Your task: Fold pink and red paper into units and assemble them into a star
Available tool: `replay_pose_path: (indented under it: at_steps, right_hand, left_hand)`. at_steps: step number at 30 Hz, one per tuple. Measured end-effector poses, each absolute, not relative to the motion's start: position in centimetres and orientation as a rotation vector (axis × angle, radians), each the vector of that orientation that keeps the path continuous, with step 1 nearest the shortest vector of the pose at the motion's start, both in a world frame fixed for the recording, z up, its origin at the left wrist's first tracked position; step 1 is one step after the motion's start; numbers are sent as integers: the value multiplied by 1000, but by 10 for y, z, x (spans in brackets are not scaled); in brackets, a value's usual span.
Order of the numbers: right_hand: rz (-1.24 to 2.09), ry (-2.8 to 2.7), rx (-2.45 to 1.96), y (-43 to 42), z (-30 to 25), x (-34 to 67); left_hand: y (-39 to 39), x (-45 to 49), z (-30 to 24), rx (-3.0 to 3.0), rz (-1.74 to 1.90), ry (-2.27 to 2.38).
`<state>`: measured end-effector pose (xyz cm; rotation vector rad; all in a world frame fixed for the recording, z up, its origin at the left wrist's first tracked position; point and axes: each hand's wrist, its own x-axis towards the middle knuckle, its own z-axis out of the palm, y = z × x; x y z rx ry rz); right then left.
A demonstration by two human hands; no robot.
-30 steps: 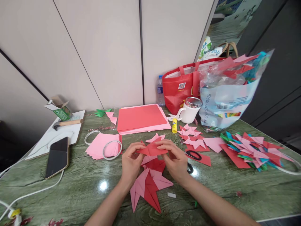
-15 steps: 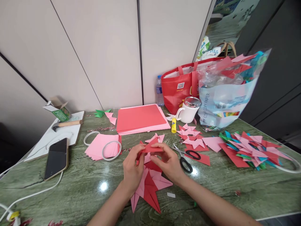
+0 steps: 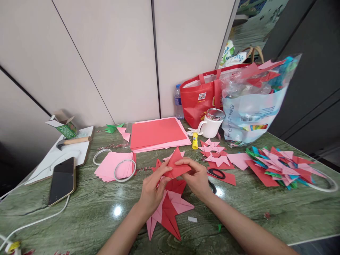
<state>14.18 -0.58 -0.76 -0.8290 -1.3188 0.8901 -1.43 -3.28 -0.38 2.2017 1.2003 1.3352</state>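
A folded red paper piece [image 3: 175, 166] is held up between both hands, its pointed corner standing upward. My left hand [image 3: 154, 186] pinches it at the left edge, thumb below and fingers on top. On the right edge, my right hand [image 3: 196, 177] grips it between thumb and fingers. Just beneath lies a pointed star of red and pink folded paper [image 3: 170, 212], its far part hidden by the hands and the held piece. Black-handled scissors [image 3: 217, 173] lie beside my right hand, partly covered by it.
A stack of pink squares [image 3: 111, 166] with a white ring [image 3: 124, 180] lies left, near a phone [image 3: 62, 180]. Behind are red sheets [image 3: 159, 132], a glue stick [image 3: 194, 141] and a white mug [image 3: 211, 126]. Folded coloured pieces [image 3: 284, 166] are heaped at right.
The red paper has been turned and opened out, so a broad face with an upward point now shows. My right hand has shifted and covers more of the scissors.
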Motion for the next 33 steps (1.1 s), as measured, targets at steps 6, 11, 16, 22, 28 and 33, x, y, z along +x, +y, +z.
replay_pose_path:
  at_steps: [6,11,16,22,28,33]
  right_hand:
    - [908,-1333,-782,-8,-3,141]
    - [941,-1378,-780,-6,-4,143]
    - [901,-1392,-815,-6,-5,145]
    - [830,-1435,-809,-6,-3,144]
    - [833,-1465,-782,-5,-6,145]
    - [817,-1467,-807,-7,-4,144]
  left_hand:
    - [-31,-16,-6,2199,1366,1193]
    - [-30,-16,-4,2202,1379,1158]
    - [-32,-15,-1,2088,1355,1112]
    - [-32,-14,0,2047,1347,1176]
    - [-30,-14,-1,2058,1395,1155]
    - [-30,-15,1,2107,1418,1123]
